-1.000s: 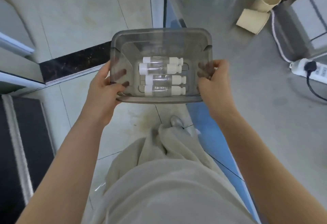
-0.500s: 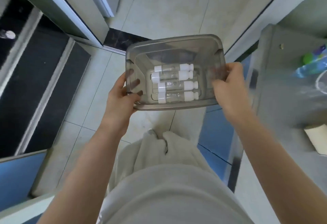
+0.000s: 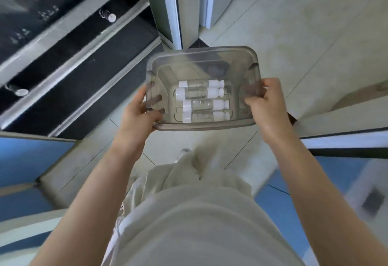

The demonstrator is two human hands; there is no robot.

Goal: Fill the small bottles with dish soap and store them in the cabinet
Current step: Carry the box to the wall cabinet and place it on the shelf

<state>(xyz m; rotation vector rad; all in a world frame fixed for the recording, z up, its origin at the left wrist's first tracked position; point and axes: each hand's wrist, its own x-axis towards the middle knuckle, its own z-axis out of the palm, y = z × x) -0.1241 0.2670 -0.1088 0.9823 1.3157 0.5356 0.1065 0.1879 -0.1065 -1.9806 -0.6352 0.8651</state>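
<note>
I carry a smoky transparent plastic bin [image 3: 201, 55] in front of my waist, over the floor. Several small clear bottles [image 3: 201, 99] with white caps lie side by side on its bottom. My left hand [image 3: 138, 112] grips the bin's left wall, fingers curled inside it. My right hand [image 3: 266, 104] grips the right wall in the same way, thumb outside.
A black stove front [image 3: 63, 59] with round knobs and grey trim runs along the upper left. Blue cabinet fronts [image 3: 27, 160] stand at left and lower right. A white door frame [image 3: 178, 9] rises ahead above the bin. Pale floor tiles [image 3: 294, 34] spread to the right.
My view has swung left, away from the grey counter with cups and power strip, toward the stove. The bin stays held in both hands, with the bottles lying as before.
</note>
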